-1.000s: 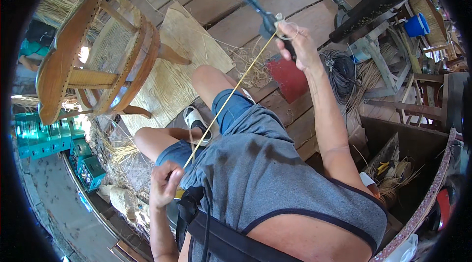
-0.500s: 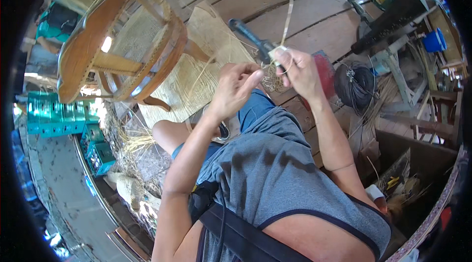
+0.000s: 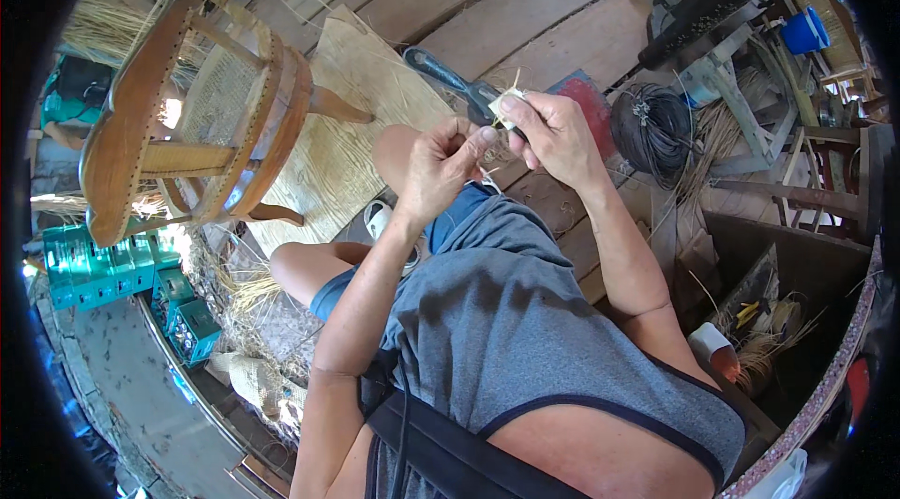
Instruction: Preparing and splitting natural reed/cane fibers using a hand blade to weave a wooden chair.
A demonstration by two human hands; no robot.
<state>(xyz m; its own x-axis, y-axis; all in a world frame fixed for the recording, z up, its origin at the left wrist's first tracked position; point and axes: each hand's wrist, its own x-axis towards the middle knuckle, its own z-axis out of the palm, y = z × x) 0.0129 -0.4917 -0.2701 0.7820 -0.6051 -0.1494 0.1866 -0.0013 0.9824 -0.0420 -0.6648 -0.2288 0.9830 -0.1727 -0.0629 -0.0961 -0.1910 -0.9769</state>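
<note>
My left hand (image 3: pixel 444 162) is closed, thumb and fingers pinching a thin pale cane strip (image 3: pixel 494 123) between my two hands. Close beside it, my right hand (image 3: pixel 555 135) is closed around a small pale pad (image 3: pixel 507 106), thumb pressed on top. A short end of the strip stands up above the pad. Something dark shows under the right thumb, but I cannot make out its kind. Beyond my hands lies a long dark blue-handled tool (image 3: pixel 437 68), apart from my fingers as far as I can see.
A wooden chair with woven cane (image 3: pixel 217 157) leans at the left on a light board (image 3: pixel 337 138). Green crates (image 3: pixel 98 260) stand further left. A dark wire coil (image 3: pixel 652 135), a red flat piece (image 3: pixel 589 105) and a blue bucket (image 3: pixel 804 30) are at the right.
The long strip end that stood above my right hand is now much shorter. Both hands remain close together; the whole view has shifted a little.
</note>
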